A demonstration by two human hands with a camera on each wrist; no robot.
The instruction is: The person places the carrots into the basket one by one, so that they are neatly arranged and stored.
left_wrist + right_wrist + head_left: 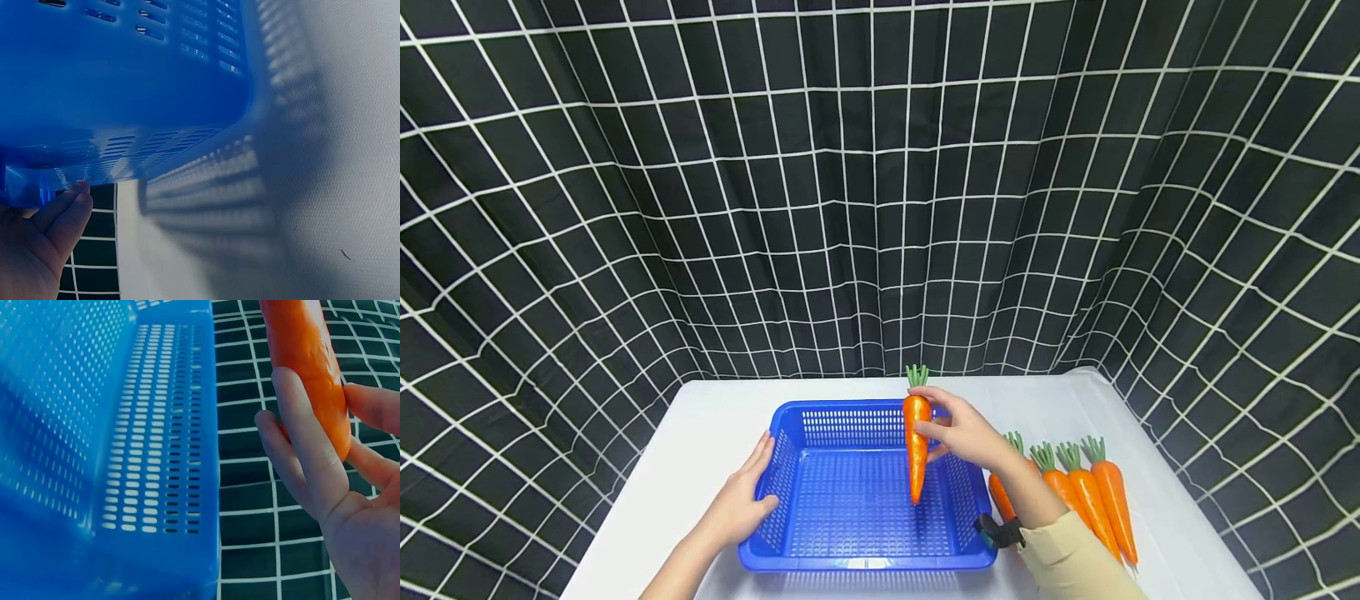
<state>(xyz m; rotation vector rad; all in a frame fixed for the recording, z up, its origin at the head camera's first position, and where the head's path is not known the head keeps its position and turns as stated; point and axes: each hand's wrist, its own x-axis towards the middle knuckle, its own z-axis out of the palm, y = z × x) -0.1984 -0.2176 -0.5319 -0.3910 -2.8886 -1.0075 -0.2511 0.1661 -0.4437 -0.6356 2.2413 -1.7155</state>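
Observation:
A blue perforated basket [790,554] stands on the white table [700,433]. My right hand [958,433] grips an orange toy carrot [916,450] by its upper part, holding it upright, tip down, over the basket's right half. In the right wrist view my fingers [309,450] curl round the carrot [306,356], with the basket wall [156,444] to the left. My left hand [741,500] rests with straight fingers against the basket's left wall. In the left wrist view the fingertips [72,203] touch the basket [125,81].
Several more toy carrots [1086,496] with green tops lie side by side on the table right of the basket. A black curtain with a white grid [880,183] hangs behind and around the table. Bare white tabletop [350,125] shows left of the basket.

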